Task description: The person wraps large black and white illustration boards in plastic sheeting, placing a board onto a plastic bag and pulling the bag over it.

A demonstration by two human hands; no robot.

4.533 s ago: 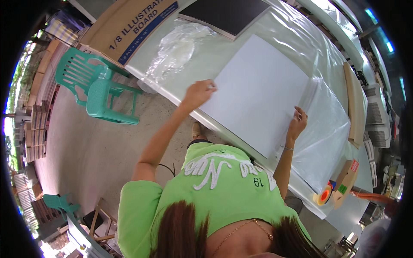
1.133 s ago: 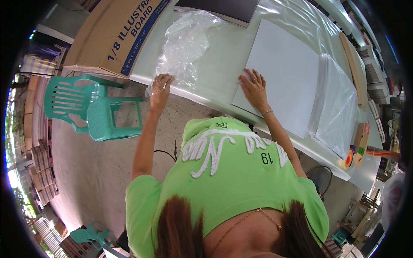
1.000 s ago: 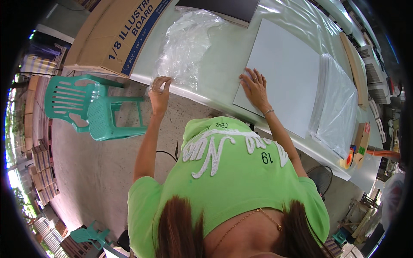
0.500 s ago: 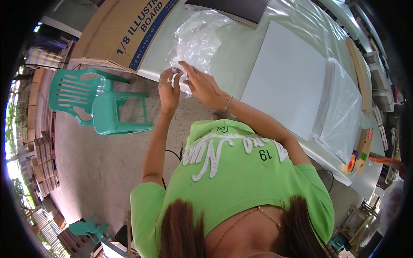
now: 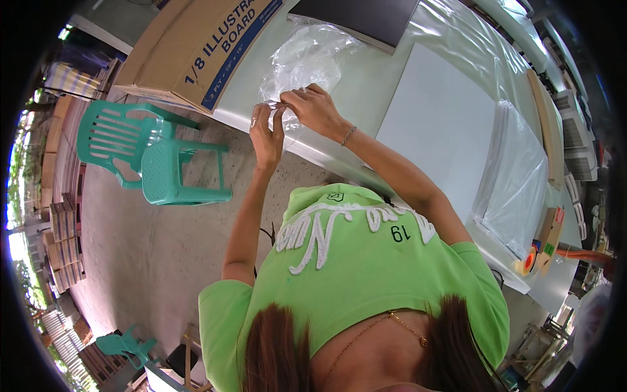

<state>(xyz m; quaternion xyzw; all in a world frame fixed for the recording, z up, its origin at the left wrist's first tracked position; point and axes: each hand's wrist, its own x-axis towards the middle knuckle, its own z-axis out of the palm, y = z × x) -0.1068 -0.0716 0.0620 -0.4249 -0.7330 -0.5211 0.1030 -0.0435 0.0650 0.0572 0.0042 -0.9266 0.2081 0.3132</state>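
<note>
Counting 12 as straight ahead of the person, I am seeing the plastic lying crumpled and clear between 11 and 12 o'clock, its near edge reaching the front of the bench. The left hand is pinching that edge between thumb and fingers, and the right hand is pinching it just beside, their tips almost meeting; the film is too clear to be showing whether its layers are parted. To my eye this handling is under way, not finished: the plastic is lying apart from the white board, which is resting bare at 1 o'clock with neither hand touching it. At 2 o'clock a stack is already lying under clear film. Around these, a pale, glossy sheet is covering the bench; a black board is lying at 12, a carton is standing at 11, and a tape roll and a small box are sitting at 3. Off the bench, a green chair is standing at 10 on the concrete floor, and wood is standing piled at 9, daylight coming in behind it.
</note>
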